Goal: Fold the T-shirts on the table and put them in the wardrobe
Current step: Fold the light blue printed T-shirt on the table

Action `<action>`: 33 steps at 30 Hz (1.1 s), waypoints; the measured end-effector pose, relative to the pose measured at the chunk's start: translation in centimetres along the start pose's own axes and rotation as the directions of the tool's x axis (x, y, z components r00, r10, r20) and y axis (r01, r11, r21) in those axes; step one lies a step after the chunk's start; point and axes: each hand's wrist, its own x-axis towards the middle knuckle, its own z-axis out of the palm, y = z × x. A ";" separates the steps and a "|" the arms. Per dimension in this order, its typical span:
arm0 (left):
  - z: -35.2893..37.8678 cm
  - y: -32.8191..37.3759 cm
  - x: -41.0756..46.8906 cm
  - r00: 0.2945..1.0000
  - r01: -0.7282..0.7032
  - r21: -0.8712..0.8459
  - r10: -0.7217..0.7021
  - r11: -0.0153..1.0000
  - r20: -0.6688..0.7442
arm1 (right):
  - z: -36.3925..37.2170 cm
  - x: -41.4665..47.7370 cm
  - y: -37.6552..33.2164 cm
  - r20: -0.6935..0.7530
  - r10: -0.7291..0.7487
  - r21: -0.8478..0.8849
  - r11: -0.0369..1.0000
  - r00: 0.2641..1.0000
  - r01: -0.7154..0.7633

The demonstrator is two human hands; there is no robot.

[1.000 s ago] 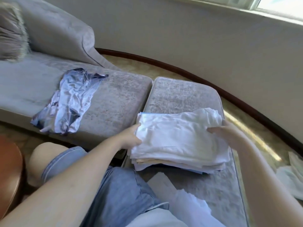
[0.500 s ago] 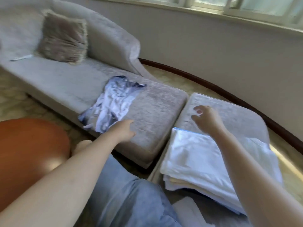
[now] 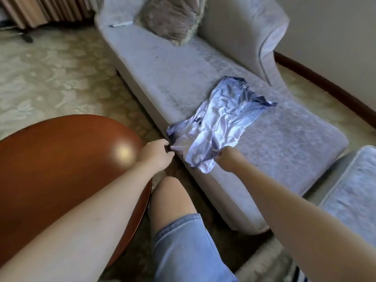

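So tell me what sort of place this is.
Probably a home living room: a long grey upholstered sofa with a furry cushion, patterned carpet and a polished wooden table. The left hand and right hand grip a blue T-shirt on the sofa.

Both arms stretch forward; left hand (image 3: 157, 151) and right hand (image 3: 226, 157) seemingly pinch the T-shirt (image 3: 223, 117).
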 end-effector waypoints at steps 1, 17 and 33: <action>0.8 0.3 0.9 1.000 -0.003 -0.020 0.004 1.000 0.031 | 0.7 1.3 -0.1 -0.005 0.033 0.012 0.999 0.999 -0.033; 8.2 5.6 7.7 0.976 0.051 -0.230 0.000 0.972 0.217 | 2.5 3.4 2.1 -0.250 0.217 0.655 0.756 0.944 -0.001; -19.8 8.0 -3.9 0.954 -0.224 -0.896 -0.103 0.382 -0.283 | -15.9 -6.4 -19.1 -0.663 -0.048 0.689 0.353 0.747 0.633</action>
